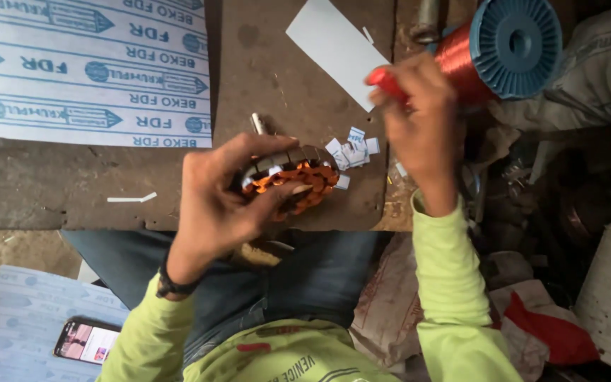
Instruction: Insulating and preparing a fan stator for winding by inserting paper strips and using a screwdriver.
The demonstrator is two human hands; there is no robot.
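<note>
My left hand (224,194) grips a small motor armature (293,177), a dark round core wound with orange copper wire, with a metal shaft sticking out at its far side. My right hand (419,124) is raised above the bench and is closed on a red tool handle (385,83). Just beyond that hand stands a blue plastic spool (514,44) wound with copper wire. Several small white paper slips (351,152) lie on the bench beside the armature.
A large printed white-and-blue sheet (86,71) covers the bench's left part, and a plain white paper sheet (334,46) lies at the back. A phone (86,341) with a lit screen lies on a sheet at lower left. Sacks and a red cloth (553,329) crowd the right.
</note>
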